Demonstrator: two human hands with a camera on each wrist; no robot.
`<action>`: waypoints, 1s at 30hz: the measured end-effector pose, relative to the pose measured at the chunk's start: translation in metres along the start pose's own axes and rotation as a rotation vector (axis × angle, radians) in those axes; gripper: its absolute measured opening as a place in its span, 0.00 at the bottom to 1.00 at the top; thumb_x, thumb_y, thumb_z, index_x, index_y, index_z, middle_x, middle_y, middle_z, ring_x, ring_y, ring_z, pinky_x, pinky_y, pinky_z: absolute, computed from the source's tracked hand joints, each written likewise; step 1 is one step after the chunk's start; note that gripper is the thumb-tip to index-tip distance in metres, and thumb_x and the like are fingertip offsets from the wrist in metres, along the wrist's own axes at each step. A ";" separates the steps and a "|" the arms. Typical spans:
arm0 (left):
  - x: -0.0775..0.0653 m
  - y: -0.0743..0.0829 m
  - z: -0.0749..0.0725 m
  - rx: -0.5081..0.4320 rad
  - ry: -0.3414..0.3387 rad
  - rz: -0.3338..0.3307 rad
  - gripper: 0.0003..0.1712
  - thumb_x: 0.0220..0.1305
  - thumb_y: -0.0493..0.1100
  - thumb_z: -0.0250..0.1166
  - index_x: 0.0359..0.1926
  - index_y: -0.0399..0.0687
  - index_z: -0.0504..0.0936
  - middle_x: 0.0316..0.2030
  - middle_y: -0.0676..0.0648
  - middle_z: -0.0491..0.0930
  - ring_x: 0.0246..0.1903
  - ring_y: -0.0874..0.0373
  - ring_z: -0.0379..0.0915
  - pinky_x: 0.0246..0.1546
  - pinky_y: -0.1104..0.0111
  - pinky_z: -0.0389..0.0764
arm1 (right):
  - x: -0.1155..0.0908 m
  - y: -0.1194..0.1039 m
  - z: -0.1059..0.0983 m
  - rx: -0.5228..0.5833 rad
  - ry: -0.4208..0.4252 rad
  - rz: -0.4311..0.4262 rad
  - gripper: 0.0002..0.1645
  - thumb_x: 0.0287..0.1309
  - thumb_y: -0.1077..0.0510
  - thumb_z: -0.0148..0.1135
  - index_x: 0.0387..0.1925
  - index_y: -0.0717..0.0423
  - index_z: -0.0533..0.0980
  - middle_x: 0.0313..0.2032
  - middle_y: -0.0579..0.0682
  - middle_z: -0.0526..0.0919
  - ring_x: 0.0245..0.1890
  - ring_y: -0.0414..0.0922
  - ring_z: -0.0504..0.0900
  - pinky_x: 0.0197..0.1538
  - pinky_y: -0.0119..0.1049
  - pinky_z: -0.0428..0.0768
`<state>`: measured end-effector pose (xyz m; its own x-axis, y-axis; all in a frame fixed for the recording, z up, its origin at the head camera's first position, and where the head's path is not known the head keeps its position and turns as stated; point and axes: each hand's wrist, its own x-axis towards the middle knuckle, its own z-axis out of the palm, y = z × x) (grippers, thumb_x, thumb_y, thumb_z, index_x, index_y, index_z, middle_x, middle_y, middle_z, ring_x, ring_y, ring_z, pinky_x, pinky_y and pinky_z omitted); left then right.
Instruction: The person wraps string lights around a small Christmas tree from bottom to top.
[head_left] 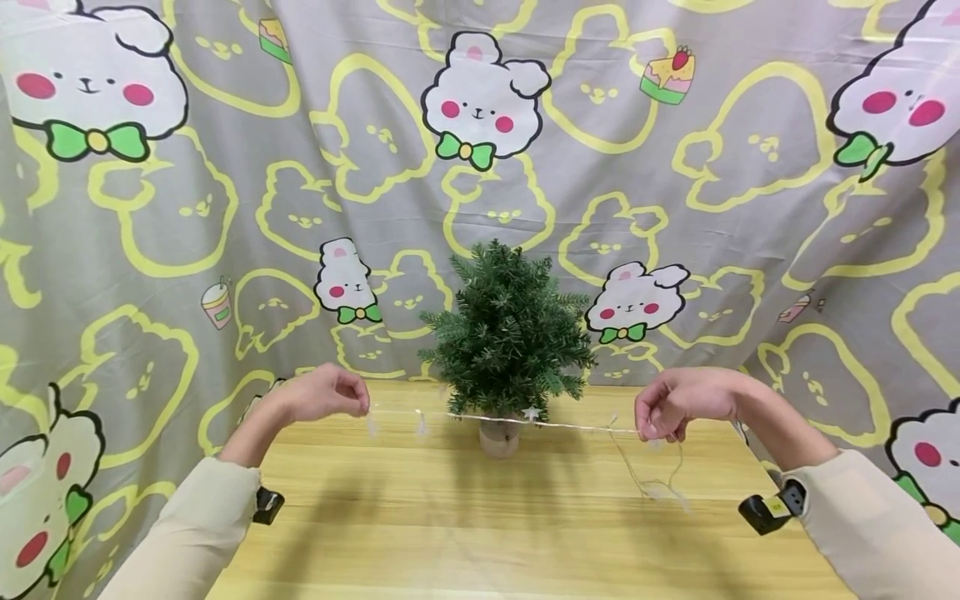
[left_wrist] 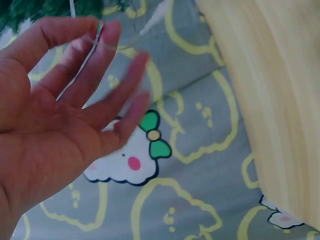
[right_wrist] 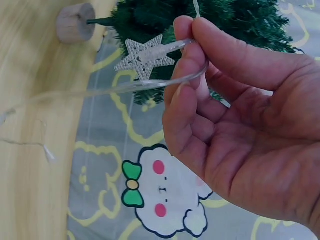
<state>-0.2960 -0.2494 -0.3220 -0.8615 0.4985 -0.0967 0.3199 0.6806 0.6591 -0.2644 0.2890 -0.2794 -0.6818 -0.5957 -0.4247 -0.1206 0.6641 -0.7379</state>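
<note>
A thin clear string of star lights is stretched level between two hands, in front of a small artificial Christmas tree. My left hand pinches one end between thumb and forefinger; the left wrist view shows its other fingers spread loosely. At the other side my right hand pinches the string between thumb and curled fingers. Beside the right fingertips hangs a star-shaped light. Another small star sits mid-string. From the right hand a loose length of wire droops toward the table.
The tree stands on a round wooden base toward the back of the wood-grain table. A grey curtain with rabbit prints surrounds the table's back and sides. Black cameras are worn at both wrists.
</note>
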 end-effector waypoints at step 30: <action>0.010 0.087 -0.032 -0.003 0.322 0.078 0.05 0.66 0.39 0.65 0.41 0.45 0.84 0.41 0.47 0.87 0.46 0.55 0.82 0.48 0.65 0.78 | -0.030 -0.008 -0.026 0.103 -0.170 -0.106 0.16 0.67 0.65 0.59 0.40 0.81 0.73 0.28 0.43 0.80 0.27 0.37 0.76 0.36 0.31 0.80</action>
<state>-0.2898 -0.2023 -0.2422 -0.9151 0.3530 0.1946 0.3888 0.6453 0.6576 -0.2621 0.3135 -0.2476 -0.5366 -0.7332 -0.4176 -0.1053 0.5493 -0.8290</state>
